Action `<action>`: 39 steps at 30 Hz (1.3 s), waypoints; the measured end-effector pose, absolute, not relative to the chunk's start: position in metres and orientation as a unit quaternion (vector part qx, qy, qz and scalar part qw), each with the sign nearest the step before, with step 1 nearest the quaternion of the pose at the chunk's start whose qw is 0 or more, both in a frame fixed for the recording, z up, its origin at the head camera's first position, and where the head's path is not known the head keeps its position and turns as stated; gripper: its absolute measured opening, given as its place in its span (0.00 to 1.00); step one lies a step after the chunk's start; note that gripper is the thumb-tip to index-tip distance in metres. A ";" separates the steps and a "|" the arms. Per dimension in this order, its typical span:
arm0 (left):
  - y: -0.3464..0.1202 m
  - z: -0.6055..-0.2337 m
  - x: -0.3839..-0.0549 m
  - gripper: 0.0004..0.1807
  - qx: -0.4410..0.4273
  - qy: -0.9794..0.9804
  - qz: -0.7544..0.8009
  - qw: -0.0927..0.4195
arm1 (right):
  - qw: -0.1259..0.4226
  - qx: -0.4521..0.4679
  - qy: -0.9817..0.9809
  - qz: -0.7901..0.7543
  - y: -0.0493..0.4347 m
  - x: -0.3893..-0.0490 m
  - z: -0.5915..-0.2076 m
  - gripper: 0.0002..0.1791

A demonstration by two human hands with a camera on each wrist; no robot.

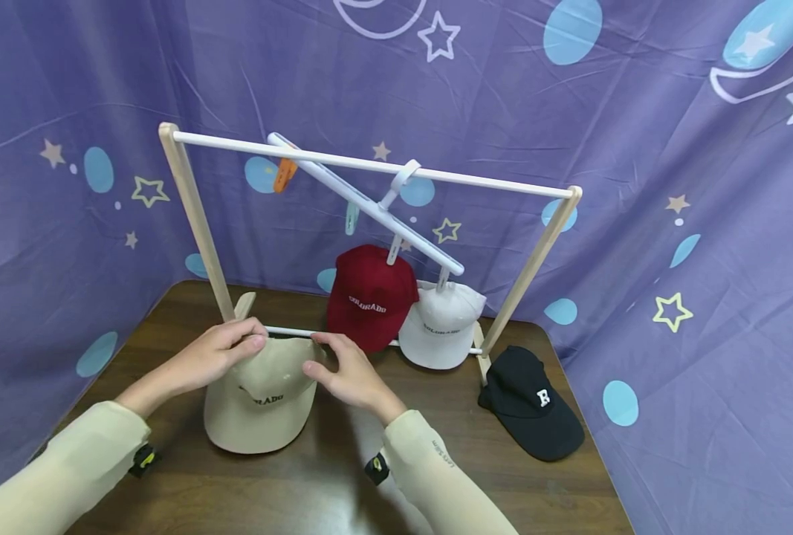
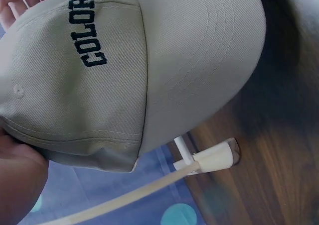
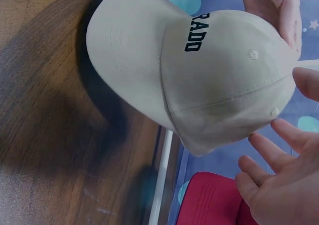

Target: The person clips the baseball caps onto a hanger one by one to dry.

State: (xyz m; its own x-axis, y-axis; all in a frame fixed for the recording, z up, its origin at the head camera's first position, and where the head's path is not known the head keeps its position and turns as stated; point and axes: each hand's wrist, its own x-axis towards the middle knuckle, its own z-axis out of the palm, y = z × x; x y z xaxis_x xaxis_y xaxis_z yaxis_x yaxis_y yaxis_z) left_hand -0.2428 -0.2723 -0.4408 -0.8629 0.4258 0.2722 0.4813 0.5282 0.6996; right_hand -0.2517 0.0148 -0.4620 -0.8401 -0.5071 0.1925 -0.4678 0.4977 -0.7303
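A beige baseball cap (image 1: 262, 401) with dark COLORADO lettering is brim down toward me at the left of the table, over a shadow. My left hand (image 1: 229, 349) grips the crown's left side; part of its grip is hidden behind the cap in the left wrist view. At the crown's other side is my right hand (image 1: 349, 371), its fingers loosely spread and fingertips right at the fabric in the right wrist view. Behind, a red cap (image 1: 372, 297) and a white cap (image 1: 441, 327) hang by clips from a white hanger (image 1: 369, 206).
A rack with a white top rail (image 1: 490, 178) and wooden posts holds the hanger. An orange clip (image 1: 285, 175) and a pale blue clip (image 1: 351, 218) hang without caps. On the table (image 1: 570, 490), a black cap (image 1: 530, 405) lies at the right. A purple patterned curtain (image 1: 637, 148) stands behind.
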 end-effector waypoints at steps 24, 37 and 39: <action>-0.244 -0.429 -0.238 0.07 -0.279 -0.875 -0.395 0.023 | 0.017 -0.327 0.845 -0.423 0.014 -0.255 -0.462 0.12; -0.240 -0.435 -0.242 0.07 -0.293 -0.885 -0.357 0.059 | 0.009 -0.328 0.838 -0.436 0.019 -0.259 -0.457 0.07; -0.240 -0.436 -0.242 0.08 -0.295 -0.885 -0.355 0.061 | 0.011 -0.331 0.839 -0.432 0.020 -0.260 -0.457 0.07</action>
State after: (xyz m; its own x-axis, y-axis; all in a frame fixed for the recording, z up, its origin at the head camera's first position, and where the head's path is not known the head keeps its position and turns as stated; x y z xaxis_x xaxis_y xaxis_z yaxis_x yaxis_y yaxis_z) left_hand -0.2418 -0.2397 -0.4356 -0.8188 0.4785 0.3170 0.5649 0.5739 0.5929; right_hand -0.2595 0.0202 -0.4566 -0.7809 -0.5640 0.2684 -0.5458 0.4072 -0.7323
